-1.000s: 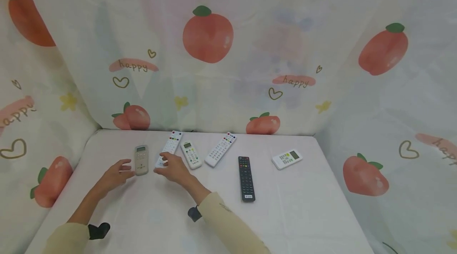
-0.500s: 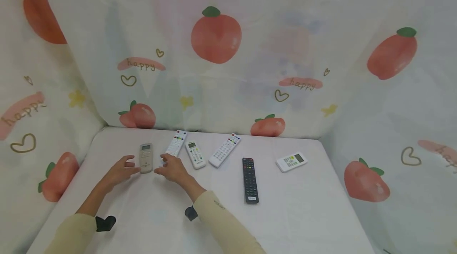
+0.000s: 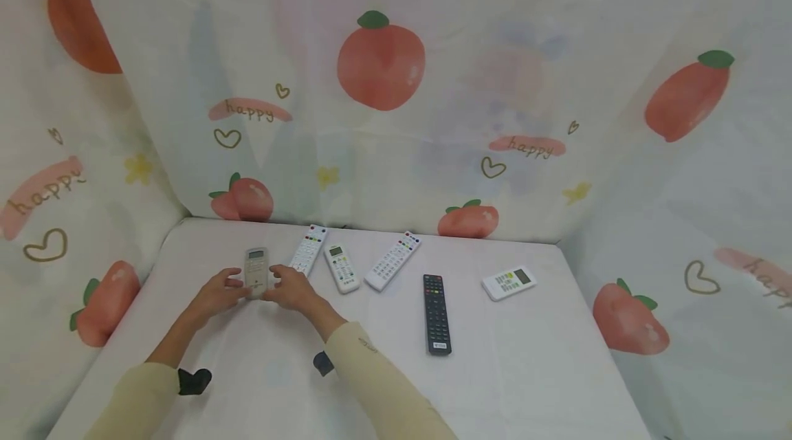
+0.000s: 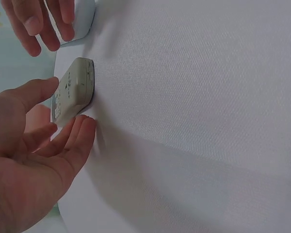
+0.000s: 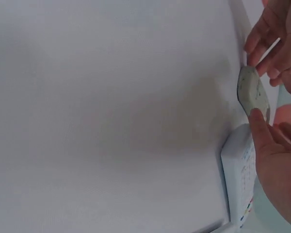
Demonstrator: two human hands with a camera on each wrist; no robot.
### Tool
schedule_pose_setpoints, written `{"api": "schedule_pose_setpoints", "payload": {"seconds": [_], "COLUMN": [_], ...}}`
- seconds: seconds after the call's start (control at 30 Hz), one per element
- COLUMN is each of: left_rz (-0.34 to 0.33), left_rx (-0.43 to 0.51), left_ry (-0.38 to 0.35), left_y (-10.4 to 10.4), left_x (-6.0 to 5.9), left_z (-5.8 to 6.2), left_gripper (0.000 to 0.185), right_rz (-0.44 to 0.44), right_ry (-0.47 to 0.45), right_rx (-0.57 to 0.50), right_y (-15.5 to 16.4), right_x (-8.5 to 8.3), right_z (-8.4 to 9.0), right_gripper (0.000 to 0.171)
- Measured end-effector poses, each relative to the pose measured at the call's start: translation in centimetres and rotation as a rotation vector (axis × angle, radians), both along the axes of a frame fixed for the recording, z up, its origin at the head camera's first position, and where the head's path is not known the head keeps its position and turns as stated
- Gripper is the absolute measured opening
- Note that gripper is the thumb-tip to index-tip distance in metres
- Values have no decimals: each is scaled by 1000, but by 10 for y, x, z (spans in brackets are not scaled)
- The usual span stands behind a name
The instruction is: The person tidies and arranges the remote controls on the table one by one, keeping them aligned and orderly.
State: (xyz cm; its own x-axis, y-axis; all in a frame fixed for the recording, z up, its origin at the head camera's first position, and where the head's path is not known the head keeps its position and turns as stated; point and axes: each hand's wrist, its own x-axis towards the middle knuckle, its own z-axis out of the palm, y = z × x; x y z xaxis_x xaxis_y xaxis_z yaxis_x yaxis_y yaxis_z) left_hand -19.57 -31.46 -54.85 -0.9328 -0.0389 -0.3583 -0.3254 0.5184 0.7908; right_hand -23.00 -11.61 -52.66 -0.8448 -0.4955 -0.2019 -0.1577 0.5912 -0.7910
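A grey-beige air-conditioner remote lies flat at the table's left, between the two hands. My left hand is at its left side. In the left wrist view the spread thumb and fingers border the remote without a visible grip. My right hand stands at the remote's right, its fingers bent slightly; in the right wrist view the index or thumb tip overlaps the remote's end, and contact is hard to tell. Just beyond the right hand lies a white remote, its lower end hidden.
Further right on the white-covered table lie a small white remote, a long white remote, a black remote and a white air-conditioner remote. Fruit-print cloth walls enclose the back and sides.
My right hand has moved left, off the white remote's lower end toward the grey-beige one. My left hand has come closer to it from the left. The view has shifted slightly.
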Motion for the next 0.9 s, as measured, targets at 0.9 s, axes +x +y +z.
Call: {"api": "schedule_pose_setpoints", "payload": {"seconds": [0.9], "left_rz": [77], "left_rx": [-47], "left_ry": [5], "left_y": [10], "left_x": [-4], "left_z": [0], "left_gripper": [67], "right_rz": [4], "right_ry": [-104], "right_rx": [-76], "right_y": [-17], "right_x": [6], "right_z": [-18], "right_gripper": [42]}}
